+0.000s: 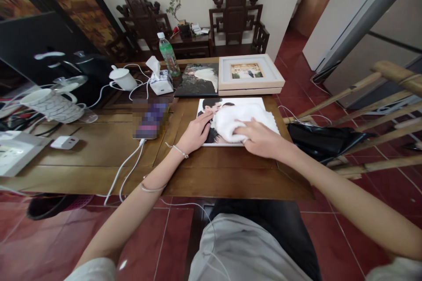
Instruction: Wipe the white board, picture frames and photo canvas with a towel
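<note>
A photo panel showing two people lies flat on the wooden table in front of me. My left hand rests on its left edge, fingers stretched out and holding nothing. On the panel's right part lies a bunched white towel, which covers much of the picture. My right hand is closed on the towel's near side and presses it against the panel. Some of the right fingers are hidden in the folds.
Behind the panel lie a dark picture and a framed photo. Left of them stand a bottle, a tissue box and a lidded cup. A phone with white cables lies left of my hands. A bamboo rack stands right.
</note>
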Tool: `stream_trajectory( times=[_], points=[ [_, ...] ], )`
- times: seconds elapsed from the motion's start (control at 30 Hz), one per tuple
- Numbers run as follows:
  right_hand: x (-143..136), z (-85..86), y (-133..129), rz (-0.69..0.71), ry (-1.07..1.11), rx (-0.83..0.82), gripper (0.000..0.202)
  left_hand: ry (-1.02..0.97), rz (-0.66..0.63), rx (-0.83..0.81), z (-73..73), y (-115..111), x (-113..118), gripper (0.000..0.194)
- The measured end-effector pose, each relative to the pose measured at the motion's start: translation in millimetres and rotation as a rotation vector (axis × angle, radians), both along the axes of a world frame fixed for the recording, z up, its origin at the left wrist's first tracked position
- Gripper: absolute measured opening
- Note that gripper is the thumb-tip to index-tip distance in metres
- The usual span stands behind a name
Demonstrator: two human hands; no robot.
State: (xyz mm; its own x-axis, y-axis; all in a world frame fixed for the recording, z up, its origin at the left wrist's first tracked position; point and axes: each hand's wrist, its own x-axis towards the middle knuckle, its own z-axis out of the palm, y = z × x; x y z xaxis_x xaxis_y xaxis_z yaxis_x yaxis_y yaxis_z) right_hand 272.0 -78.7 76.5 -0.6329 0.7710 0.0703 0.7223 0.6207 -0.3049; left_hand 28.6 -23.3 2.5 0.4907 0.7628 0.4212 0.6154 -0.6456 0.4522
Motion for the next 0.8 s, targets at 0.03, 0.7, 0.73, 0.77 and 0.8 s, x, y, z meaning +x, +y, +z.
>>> stream_trajectory(
  times=[0.03,0.7,0.73,0.77,0.8],
  points=[
    [-1.5,0.9,13.4,-0.005,-0.002,0.008,0.048,-0.004,-0.003,0.003,-0.3,0.3,-0.1,0.042],
    [-12.0,-11.8,29.9,-0.041,-0.024,0.088,0.049,-0.027,0.008,-0.049,-1.5,0.3,-0.8,0.049],
    [-10.8,-12.8,14.4,-0.021,-0.013,0.081,0.051,-0.024,0.02,-0.063,-2.1,0.7,-1.1,0.05],
    [-9.7,-12.9,-2.0,-0.006,0.0,0.067,0.052,-0.018,0.032,-0.079,-2.8,1.2,-1.2,0.052],
    [-8.7,-11.9,-18.6,0.008,0.013,0.048,0.055,-0.009,0.043,-0.096,-3.4,1.6,-1.3,0.053]
  ],
)
